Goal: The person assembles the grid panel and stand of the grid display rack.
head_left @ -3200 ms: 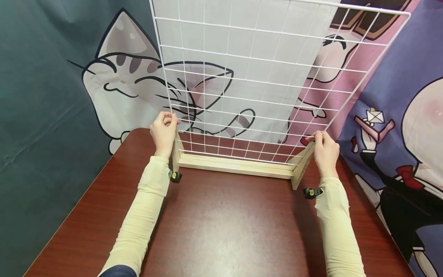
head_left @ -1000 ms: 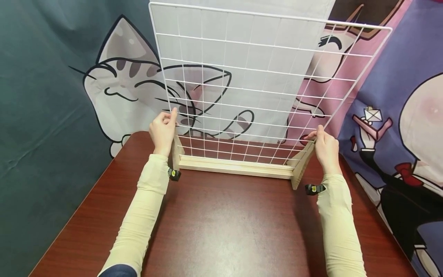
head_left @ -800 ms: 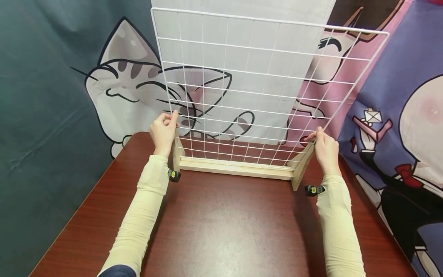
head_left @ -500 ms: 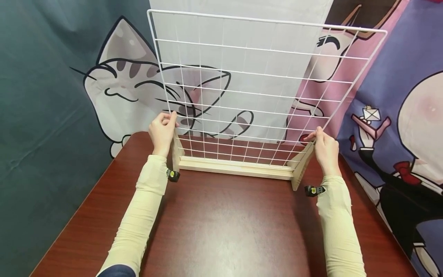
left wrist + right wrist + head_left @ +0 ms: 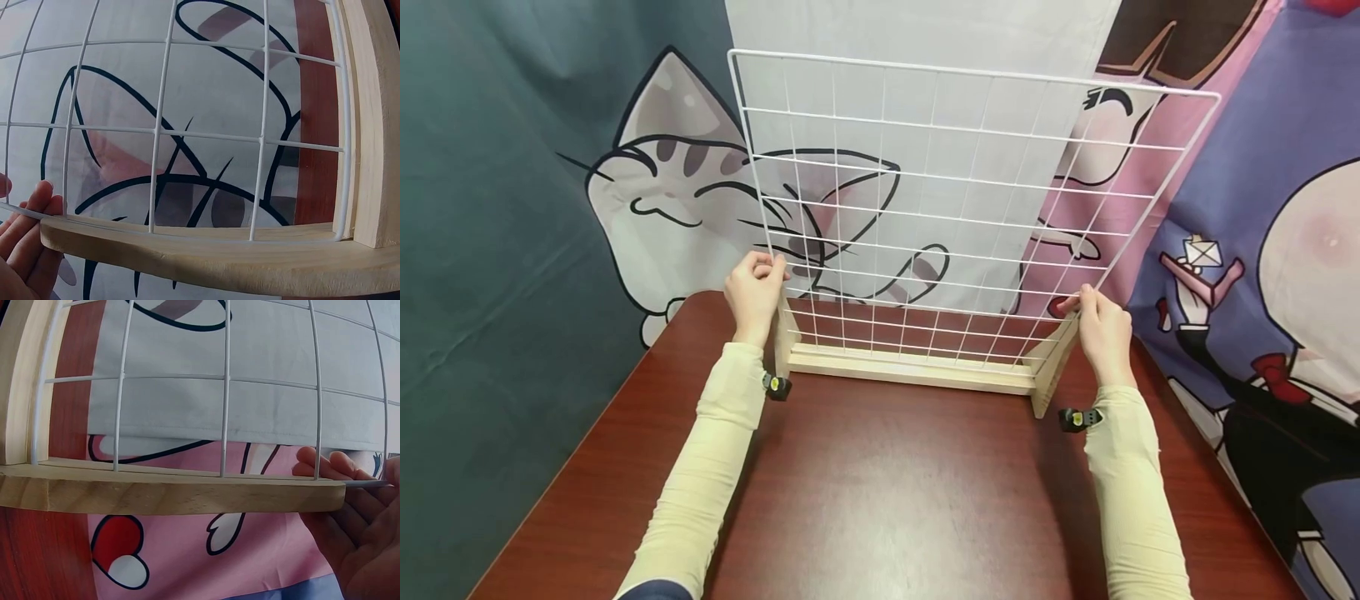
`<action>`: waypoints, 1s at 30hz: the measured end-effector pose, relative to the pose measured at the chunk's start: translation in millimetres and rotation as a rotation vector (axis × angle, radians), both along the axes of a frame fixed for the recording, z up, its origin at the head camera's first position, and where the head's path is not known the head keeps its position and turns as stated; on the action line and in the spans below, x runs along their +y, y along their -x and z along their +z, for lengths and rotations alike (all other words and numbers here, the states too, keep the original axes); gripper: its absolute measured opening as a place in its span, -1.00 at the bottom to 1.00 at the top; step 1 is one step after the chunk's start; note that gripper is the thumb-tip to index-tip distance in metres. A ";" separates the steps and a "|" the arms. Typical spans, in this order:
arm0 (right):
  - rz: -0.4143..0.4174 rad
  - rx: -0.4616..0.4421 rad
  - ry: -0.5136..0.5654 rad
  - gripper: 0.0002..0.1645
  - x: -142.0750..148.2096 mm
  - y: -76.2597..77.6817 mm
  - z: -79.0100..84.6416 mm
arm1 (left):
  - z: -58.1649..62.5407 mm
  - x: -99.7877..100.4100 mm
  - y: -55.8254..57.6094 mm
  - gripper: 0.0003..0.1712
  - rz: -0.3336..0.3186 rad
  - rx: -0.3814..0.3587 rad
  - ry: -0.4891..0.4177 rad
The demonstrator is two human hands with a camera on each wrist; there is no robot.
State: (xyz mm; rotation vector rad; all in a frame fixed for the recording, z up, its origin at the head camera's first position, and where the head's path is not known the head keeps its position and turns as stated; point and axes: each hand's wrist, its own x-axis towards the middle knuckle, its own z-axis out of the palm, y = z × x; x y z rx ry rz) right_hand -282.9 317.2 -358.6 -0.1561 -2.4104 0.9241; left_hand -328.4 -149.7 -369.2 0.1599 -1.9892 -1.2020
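Note:
A white wire grid panel stands upright in a pale wooden stand, its lower edge down at the base bar. My left hand pinches the panel's left side wire just above the left wooden side piece. On the other side, my right hand holds the right side wire at the top of the right side piece. Both wrist views show the side wires lying along the inner faces of these pieces, and the bottom wire close beside the base bar. Some fingertips are hidden behind wire and wood.
The stand rests on a reddish-brown table. Behind it hangs a cloth backdrop printed with a cartoon cat; another printed cloth lines the right side. Small black wrist cameras sit under both wrists.
The grid panel has gone down between the side pieces; its top wire, earlier partly cut off by the view's edge, now shows fully. Both hands keep their hold, and the stand stays put.

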 end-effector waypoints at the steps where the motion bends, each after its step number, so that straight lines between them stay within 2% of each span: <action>1: 0.001 0.005 0.002 -0.26 -0.1 0.0 -0.5 | -0.6 0.0 -0.2 -0.76 0.001 0.001 0.000; 17: -0.015 0.069 0.018 -0.36 0.4 0.9 -4.1 | -1.3 1.4 0.7 -0.79 0.031 0.013 0.024; 30: -0.034 0.076 0.068 -0.31 -0.7 2.2 -5.0 | -1.9 1.6 -0.5 -0.71 0.004 0.002 -0.042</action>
